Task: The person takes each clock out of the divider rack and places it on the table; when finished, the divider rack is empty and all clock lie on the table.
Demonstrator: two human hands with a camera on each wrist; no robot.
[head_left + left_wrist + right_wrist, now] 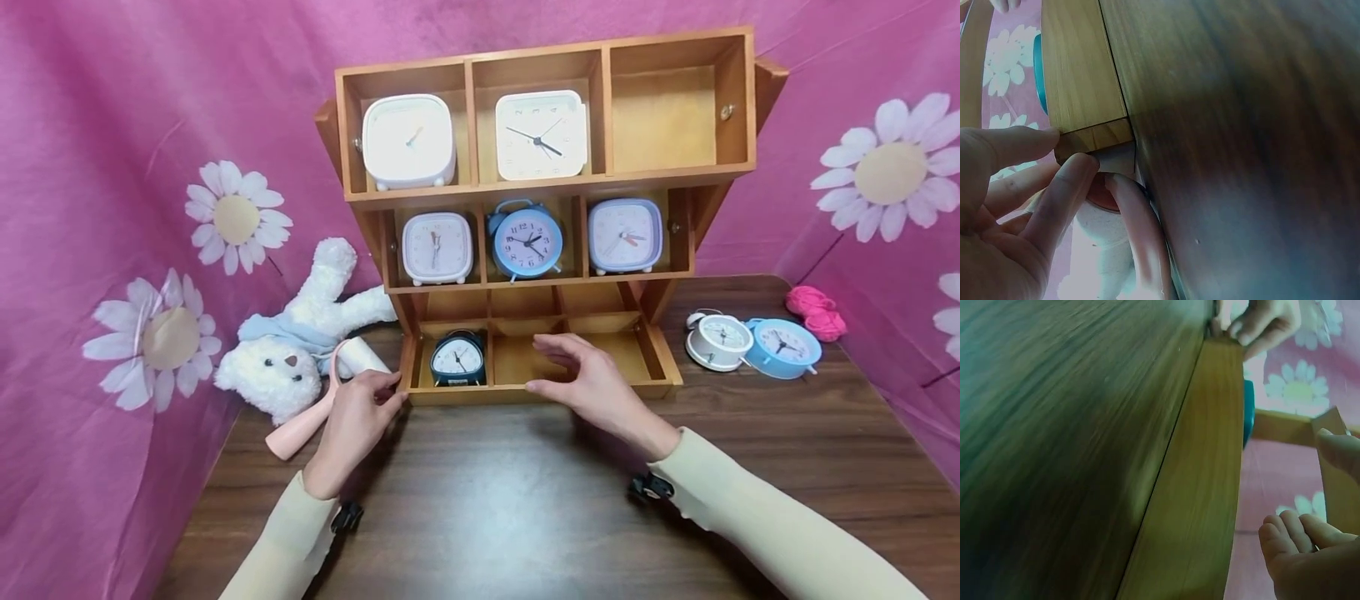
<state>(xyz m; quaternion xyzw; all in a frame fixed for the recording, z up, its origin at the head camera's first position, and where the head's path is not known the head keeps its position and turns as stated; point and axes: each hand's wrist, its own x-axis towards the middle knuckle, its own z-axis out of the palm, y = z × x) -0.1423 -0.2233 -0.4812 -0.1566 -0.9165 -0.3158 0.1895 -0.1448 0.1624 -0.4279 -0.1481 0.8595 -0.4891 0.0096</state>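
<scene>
A tiered wooden shelf (pixel 547 187) with three rows of compartments stands at the back. My left hand (pixel 362 414) is at its lower left front corner, thumb and fingertips pinching the board's end (pixel 1095 136). The right hand (pixel 592 379) hovers over the bottom row's middle compartment, fingers apart and holding nothing. Left of it, a dark teal alarm clock (pixel 458 360) sits in the bottom left compartment. The middle row holds a blue twin-bell clock (pixel 527 242) between two pale square clocks. Above, a white clock (pixel 408 142) and a square white clock (pixel 540 137) fill two compartments.
Right of the shelf, a white alarm clock (pixel 720 340) and a light blue clock (pixel 783 346) stand by pink yarn (pixel 816 313). At left lie a white teddy bear (pixel 281 367), a pink object (pixel 303 425) with a curved loop, and a white roll (pixel 362 358).
</scene>
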